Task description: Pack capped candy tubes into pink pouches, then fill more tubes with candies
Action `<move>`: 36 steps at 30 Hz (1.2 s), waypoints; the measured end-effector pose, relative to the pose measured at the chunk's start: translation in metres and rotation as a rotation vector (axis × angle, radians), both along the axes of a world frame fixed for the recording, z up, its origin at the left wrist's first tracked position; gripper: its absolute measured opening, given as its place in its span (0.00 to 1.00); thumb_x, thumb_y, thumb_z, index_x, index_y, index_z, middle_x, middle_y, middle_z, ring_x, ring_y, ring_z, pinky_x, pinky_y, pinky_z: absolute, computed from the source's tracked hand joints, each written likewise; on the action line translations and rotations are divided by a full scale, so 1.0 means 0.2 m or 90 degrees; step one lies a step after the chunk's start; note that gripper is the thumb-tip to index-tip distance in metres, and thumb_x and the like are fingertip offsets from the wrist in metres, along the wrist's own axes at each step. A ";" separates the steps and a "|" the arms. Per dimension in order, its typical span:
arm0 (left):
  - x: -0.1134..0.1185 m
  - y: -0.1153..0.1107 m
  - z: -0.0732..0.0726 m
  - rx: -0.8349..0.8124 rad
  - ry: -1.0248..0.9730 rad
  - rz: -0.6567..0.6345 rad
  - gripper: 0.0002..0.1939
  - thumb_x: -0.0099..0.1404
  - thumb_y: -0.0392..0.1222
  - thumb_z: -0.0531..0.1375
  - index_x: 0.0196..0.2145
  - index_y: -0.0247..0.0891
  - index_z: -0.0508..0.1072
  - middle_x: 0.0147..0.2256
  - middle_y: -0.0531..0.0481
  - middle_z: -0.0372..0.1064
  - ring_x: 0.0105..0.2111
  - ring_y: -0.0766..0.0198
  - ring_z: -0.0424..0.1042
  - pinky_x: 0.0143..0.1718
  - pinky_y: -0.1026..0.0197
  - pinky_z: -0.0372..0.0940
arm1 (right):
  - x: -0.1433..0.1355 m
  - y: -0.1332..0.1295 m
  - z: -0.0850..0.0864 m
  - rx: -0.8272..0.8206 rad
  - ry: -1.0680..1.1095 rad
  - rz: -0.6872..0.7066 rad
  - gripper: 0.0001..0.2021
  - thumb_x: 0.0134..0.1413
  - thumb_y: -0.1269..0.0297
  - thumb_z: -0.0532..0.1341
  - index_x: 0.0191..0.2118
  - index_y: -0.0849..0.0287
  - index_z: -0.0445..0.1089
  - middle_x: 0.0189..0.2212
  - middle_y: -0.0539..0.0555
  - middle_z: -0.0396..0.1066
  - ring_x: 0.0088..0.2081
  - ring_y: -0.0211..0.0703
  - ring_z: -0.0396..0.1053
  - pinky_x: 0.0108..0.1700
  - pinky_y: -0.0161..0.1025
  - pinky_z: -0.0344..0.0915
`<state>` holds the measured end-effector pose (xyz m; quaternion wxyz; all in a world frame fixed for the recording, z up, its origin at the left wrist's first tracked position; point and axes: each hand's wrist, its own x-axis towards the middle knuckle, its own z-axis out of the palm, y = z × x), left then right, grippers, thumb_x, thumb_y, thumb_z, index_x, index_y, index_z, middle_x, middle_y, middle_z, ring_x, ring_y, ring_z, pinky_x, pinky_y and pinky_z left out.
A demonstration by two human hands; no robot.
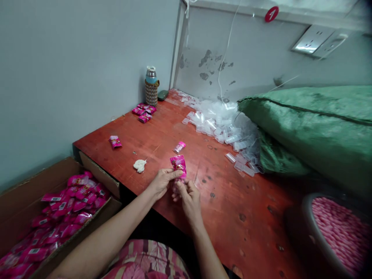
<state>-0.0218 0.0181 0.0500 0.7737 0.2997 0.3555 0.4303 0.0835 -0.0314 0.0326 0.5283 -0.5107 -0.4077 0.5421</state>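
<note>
Here, in the head view: 1 pink packet (pixel 178 164), held above the tabletop (pixel 247 201), inward from its near edge, gripped between thumb and fingers of the left hand (pixel 163 183). The right hand (pixel 190 197), fingers bent in at the packet's lower end; cannot tell whether it grips anything. Just beyond, 1 clear tube with pink cap (pixel 179 147), lying down. By the near edge, 1 white crumpled wad (pixel 140 166). Near the near-left corner, 1 loose packet (pixel 115 142). Toward the far-left corner, 1 flask in a knitted sleeve (pixel 151 91), a cluster of packets (pixel 144 112) before it. Along the far edge, a heap of clear tubes (pixel 215 124). Right side: 1 green sack (pixel 314 124); 1 dark tub (pixel 308 221) containing pink pellets (pixel 337 228). Off the near-left corner, 1 cardboard box (pixel 43 180) of pink packets.
</note>
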 end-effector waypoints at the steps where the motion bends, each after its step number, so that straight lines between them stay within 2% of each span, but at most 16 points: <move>1: -0.01 0.00 0.01 0.011 0.009 -0.029 0.12 0.49 0.44 0.63 0.20 0.30 0.70 0.16 0.52 0.64 0.13 0.70 0.61 0.14 0.67 0.55 | 0.01 0.01 0.00 -0.016 0.050 0.031 0.10 0.49 0.57 0.58 0.31 0.59 0.63 0.21 0.47 0.67 0.17 0.32 0.63 0.17 0.29 0.61; 3: -0.02 0.01 0.02 0.027 0.028 -0.068 0.12 0.49 0.44 0.63 0.20 0.30 0.71 0.15 0.52 0.63 0.13 0.70 0.62 0.15 0.66 0.56 | 0.02 0.02 0.00 -0.030 0.112 0.068 0.10 0.50 0.57 0.58 0.29 0.60 0.63 0.21 0.47 0.67 0.16 0.31 0.62 0.15 0.28 0.59; 6: -0.03 0.01 0.01 0.036 0.038 -0.094 0.12 0.49 0.43 0.63 0.22 0.28 0.72 0.16 0.50 0.64 0.14 0.68 0.63 0.15 0.65 0.57 | 0.01 0.02 0.00 -0.013 0.082 0.022 0.09 0.48 0.59 0.59 0.30 0.60 0.63 0.20 0.46 0.66 0.17 0.31 0.63 0.17 0.28 0.60; 9: -0.02 0.00 -0.02 0.001 0.011 -0.026 0.12 0.49 0.43 0.64 0.23 0.28 0.72 0.18 0.49 0.66 0.14 0.69 0.62 0.14 0.66 0.57 | -0.01 0.01 0.00 0.004 0.083 -0.024 0.12 0.47 0.60 0.61 0.37 0.58 0.62 0.23 0.47 0.68 0.20 0.33 0.66 0.22 0.31 0.66; 11: -0.02 -0.01 -0.04 -0.032 -0.009 0.035 0.11 0.48 0.42 0.64 0.23 0.28 0.72 0.19 0.48 0.66 0.16 0.70 0.63 0.15 0.68 0.57 | -0.01 -0.01 -0.01 0.005 0.130 -0.004 0.15 0.47 0.61 0.61 0.41 0.57 0.61 0.29 0.49 0.69 0.25 0.35 0.68 0.27 0.34 0.68; 13: -0.02 -0.02 -0.04 -0.045 -0.017 0.049 0.11 0.48 0.41 0.64 0.22 0.28 0.72 0.19 0.48 0.66 0.17 0.71 0.63 0.16 0.69 0.58 | 0.00 -0.02 -0.02 0.002 0.166 0.016 0.15 0.47 0.62 0.61 0.42 0.56 0.60 0.32 0.50 0.70 0.29 0.37 0.69 0.31 0.36 0.69; 18: 0.00 -0.09 -0.03 -0.030 -0.040 -0.006 0.10 0.48 0.40 0.65 0.23 0.27 0.73 0.21 0.47 0.68 0.19 0.71 0.64 0.20 0.68 0.61 | 0.00 0.02 -0.03 0.007 0.168 -0.030 0.11 0.45 0.64 0.63 0.34 0.56 0.59 0.23 0.45 0.69 0.21 0.34 0.67 0.24 0.32 0.66; 20: -0.03 -0.13 -0.01 -0.023 -0.053 0.014 0.10 0.49 0.40 0.64 0.23 0.28 0.73 0.21 0.47 0.68 0.21 0.69 0.66 0.24 0.65 0.63 | -0.01 0.03 -0.02 0.002 0.148 -0.008 0.12 0.43 0.64 0.63 0.33 0.57 0.59 0.20 0.45 0.68 0.19 0.34 0.66 0.21 0.31 0.64; 21: -0.05 -0.15 0.00 -0.018 -0.054 0.056 0.10 0.49 0.40 0.64 0.23 0.29 0.73 0.22 0.47 0.69 0.22 0.67 0.67 0.27 0.63 0.65 | -0.01 0.04 -0.01 -0.001 0.139 0.012 0.12 0.43 0.63 0.63 0.33 0.57 0.59 0.20 0.45 0.68 0.19 0.35 0.67 0.21 0.31 0.64; 23: -0.14 -0.20 0.03 0.007 -0.054 0.204 0.09 0.49 0.41 0.64 0.26 0.31 0.73 0.28 0.46 0.72 0.28 0.63 0.71 0.34 0.59 0.66 | 0.00 0.06 0.01 -0.002 0.127 0.031 0.12 0.43 0.63 0.63 0.32 0.57 0.60 0.20 0.46 0.69 0.19 0.35 0.67 0.21 0.31 0.64; 26: -0.29 -0.26 0.05 0.086 -0.051 0.438 0.19 0.51 0.53 0.60 0.35 0.35 0.73 0.36 0.44 0.72 0.36 0.58 0.71 0.42 0.54 0.64 | 0.04 0.08 0.02 -0.003 0.108 0.007 0.11 0.44 0.60 0.62 0.30 0.59 0.61 0.21 0.47 0.69 0.19 0.34 0.66 0.20 0.30 0.63; 28: -0.35 -0.26 0.05 0.130 0.012 0.485 0.25 0.52 0.58 0.57 0.40 0.36 0.72 0.39 0.43 0.72 0.39 0.55 0.71 0.44 0.53 0.63 | 0.07 0.09 0.01 -0.005 0.090 -0.009 0.11 0.46 0.58 0.61 0.30 0.59 0.61 0.22 0.48 0.70 0.19 0.34 0.66 0.20 0.30 0.62; 30: -0.35 -0.22 0.02 0.162 0.160 0.434 0.21 0.50 0.52 0.61 0.40 0.37 0.73 0.41 0.44 0.71 0.43 0.55 0.68 0.47 0.56 0.60 | 0.10 0.11 0.01 -0.007 0.071 -0.016 0.12 0.47 0.56 0.59 0.29 0.59 0.61 0.22 0.49 0.70 0.20 0.34 0.67 0.20 0.30 0.62; 32: -0.29 -0.15 -0.02 0.224 0.335 0.323 0.18 0.47 0.43 0.65 0.38 0.40 0.74 0.45 0.45 0.69 0.48 0.56 0.64 0.52 0.57 0.54 | 0.12 0.11 0.00 -0.012 0.054 -0.017 0.12 0.48 0.54 0.59 0.29 0.59 0.61 0.22 0.50 0.69 0.20 0.34 0.67 0.20 0.30 0.62; 34: -0.21 -0.06 -0.08 0.320 0.472 0.210 0.18 0.46 0.40 0.65 0.39 0.43 0.74 0.48 0.47 0.66 0.53 0.55 0.57 0.56 0.54 0.44 | 0.12 0.10 -0.01 -0.016 0.038 -0.013 0.13 0.47 0.54 0.58 0.29 0.59 0.61 0.22 0.49 0.69 0.20 0.34 0.66 0.20 0.30 0.63; 36: -0.14 0.00 -0.15 0.395 0.564 0.131 0.16 0.49 0.40 0.64 0.39 0.45 0.73 0.50 0.48 0.63 0.56 0.54 0.52 0.57 0.49 0.36 | 0.11 0.09 -0.01 -0.018 0.023 -0.010 0.13 0.47 0.54 0.59 0.29 0.59 0.61 0.22 0.49 0.68 0.19 0.33 0.66 0.20 0.30 0.62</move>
